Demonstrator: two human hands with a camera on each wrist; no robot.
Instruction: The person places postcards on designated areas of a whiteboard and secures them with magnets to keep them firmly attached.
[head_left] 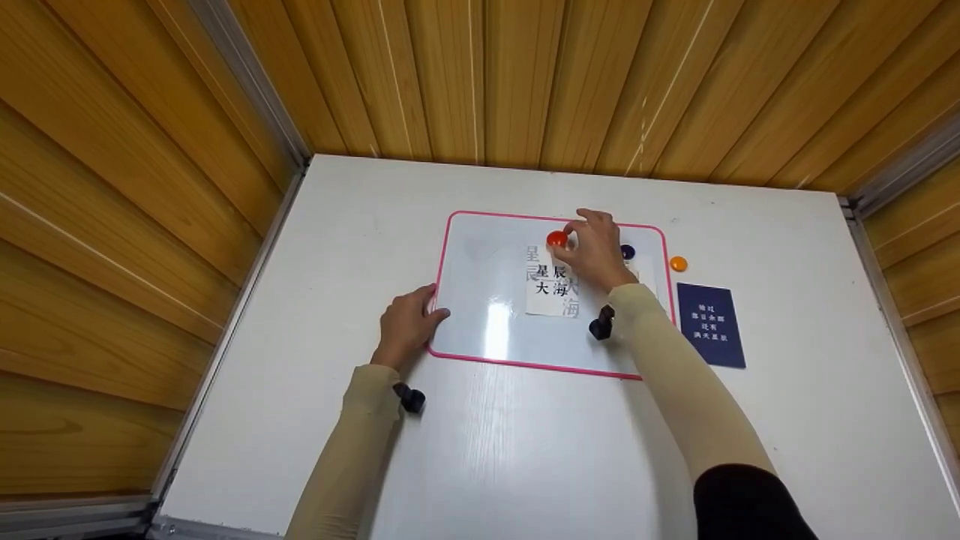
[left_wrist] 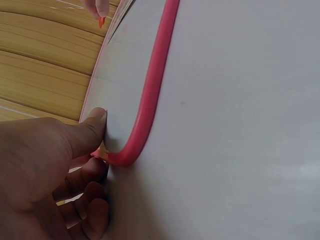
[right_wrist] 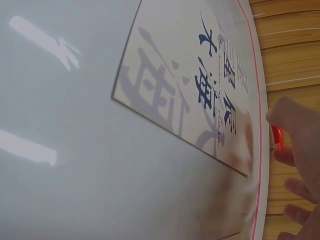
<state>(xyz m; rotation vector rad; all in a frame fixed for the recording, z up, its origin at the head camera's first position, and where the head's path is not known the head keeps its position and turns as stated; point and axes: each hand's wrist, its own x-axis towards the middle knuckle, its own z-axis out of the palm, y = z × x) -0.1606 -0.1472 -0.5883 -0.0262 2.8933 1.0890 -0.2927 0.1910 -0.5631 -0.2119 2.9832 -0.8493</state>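
Observation:
A whiteboard (head_left: 480, 285) with a pink rim lies on the table. My left hand (head_left: 407, 324) grips its left edge, the thumb on top and the other fingers at the side, as the left wrist view shows near the pink rim (left_wrist: 150, 95). A white card (head_left: 553, 300) with dark and grey characters lies on the board. At the card's top edge, my right hand (head_left: 598, 251) pinches a red round magnet (head_left: 556, 238) between thumb and forefinger. In the right wrist view the red magnet (right_wrist: 277, 136) appears edge-on, beyond the card (right_wrist: 175, 85).
On the board, a dark round magnet (head_left: 628, 252) sits right of my right hand, above another pale card partly hidden by my arm. An orange round magnet (head_left: 678, 263) and a dark blue card (head_left: 711, 326) lie on the table at right. Wood-look walls (head_left: 510, 82) surround the table.

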